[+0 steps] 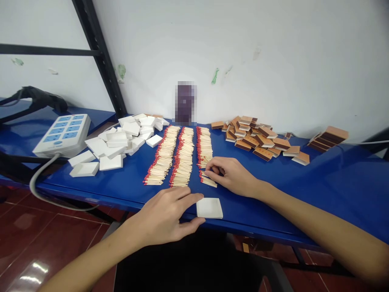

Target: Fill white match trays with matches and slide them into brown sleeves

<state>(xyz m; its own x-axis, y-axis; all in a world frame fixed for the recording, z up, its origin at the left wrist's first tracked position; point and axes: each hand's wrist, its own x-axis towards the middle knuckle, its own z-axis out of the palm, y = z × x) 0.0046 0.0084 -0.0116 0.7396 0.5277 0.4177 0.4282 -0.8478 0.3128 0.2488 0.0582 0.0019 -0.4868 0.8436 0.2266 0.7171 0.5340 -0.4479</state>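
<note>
Matchsticks (204, 151) lie in three red-tipped rows on the blue bench (304, 182); our right hand (231, 174) pinches a small bunch at the near end of the right row. We judge it best to keep the heads aligned and take few at a time. Our left hand (165, 217) rests spread, fingertips steadying the white tray (209, 208), which looks empty. More white trays (118, 140) are heaped left, brown sleeves (258, 140) right.
</note>
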